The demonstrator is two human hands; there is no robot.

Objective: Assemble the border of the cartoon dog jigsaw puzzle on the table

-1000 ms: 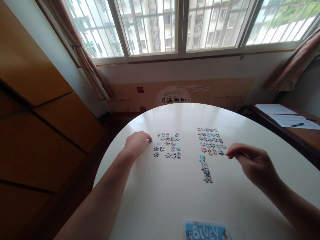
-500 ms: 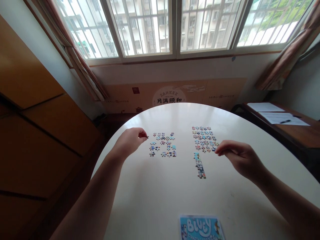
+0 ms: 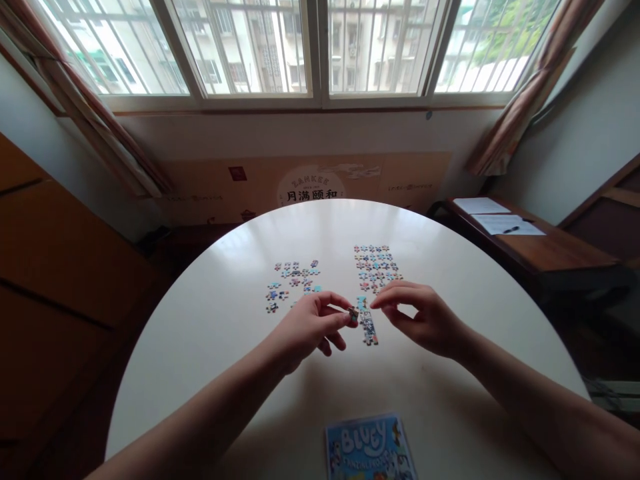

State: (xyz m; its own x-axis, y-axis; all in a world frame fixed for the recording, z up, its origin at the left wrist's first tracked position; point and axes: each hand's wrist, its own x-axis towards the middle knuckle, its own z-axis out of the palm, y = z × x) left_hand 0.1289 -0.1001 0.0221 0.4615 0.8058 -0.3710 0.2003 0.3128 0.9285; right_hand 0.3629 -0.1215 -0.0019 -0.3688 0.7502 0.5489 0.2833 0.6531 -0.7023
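My left hand [image 3: 317,322] pinches a small puzzle piece [image 3: 353,316] between thumb and fingertips, just left of the joined puzzle strip [image 3: 369,328]. On the strip's other side is my right hand [image 3: 420,319], its index finger stretched toward the strip's upper end and a gap showing between finger and thumb. Nothing shows in that hand. Rows of loose puzzle pieces [image 3: 376,258] lie beyond it. Another scattered group of puzzle pieces [image 3: 295,273] lies at the left, partly covered by my left hand.
A blue Bluey picture box or card [image 3: 369,448] lies near me on the round white table [image 3: 210,320]. At the right, a brown side table [image 3: 543,250] holds papers [image 3: 505,225] and a dark pen [image 3: 511,230]. A barred window [image 3: 320,53] is beyond.
My left hand has moved right from the left group to the strip, holding a piece. My right hand has come left beside the strip and its fingers have parted. The view has shifted right.
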